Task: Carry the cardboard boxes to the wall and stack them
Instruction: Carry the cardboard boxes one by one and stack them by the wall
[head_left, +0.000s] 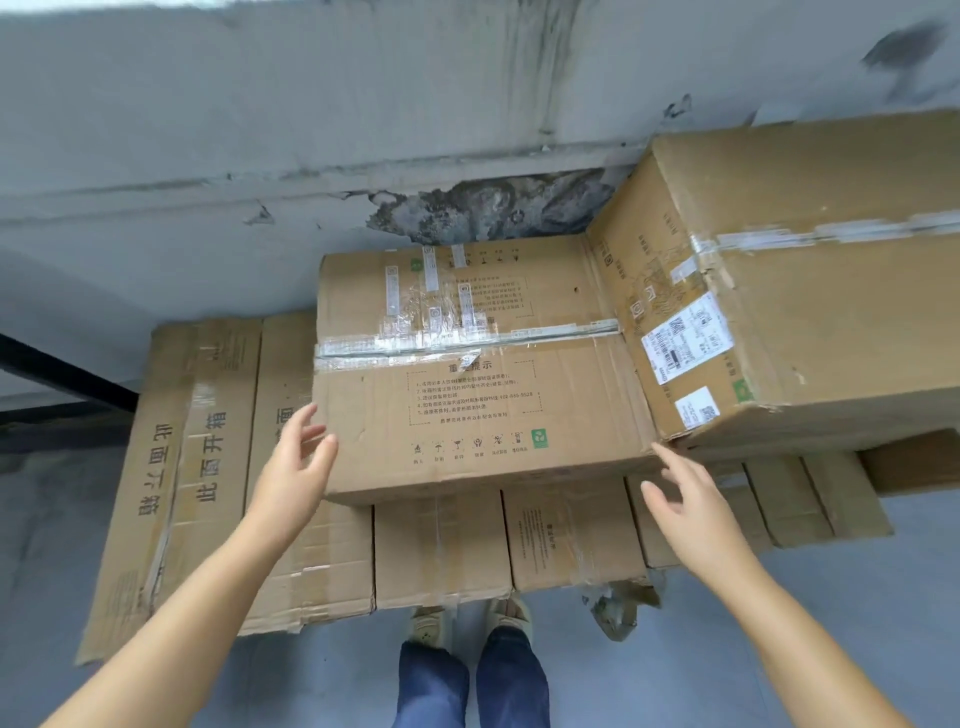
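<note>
A taped cardboard box (467, 374) with printed text lies on top of a row of boxes against the grey wall (311, 130). My left hand (298, 467) is at its near left corner, fingers spread, thumb touching the box's side. My right hand (685, 499) hovers open just off its near right corner, holding nothing. A bigger box (810, 291) with white shipping labels is stacked to the right, touching the middle box. Below, the bottom row of boxes (441, 551) stands on the floor along the wall.
A tall flat carton (171, 467) with large printed characters leans at the left end of the row. The wall has peeling, stained plaster. A dark rail (62, 374) runs at the left. My feet (467, 623) stand on the grey floor close to the stack. Crumpled scrap (618, 608) lies nearby.
</note>
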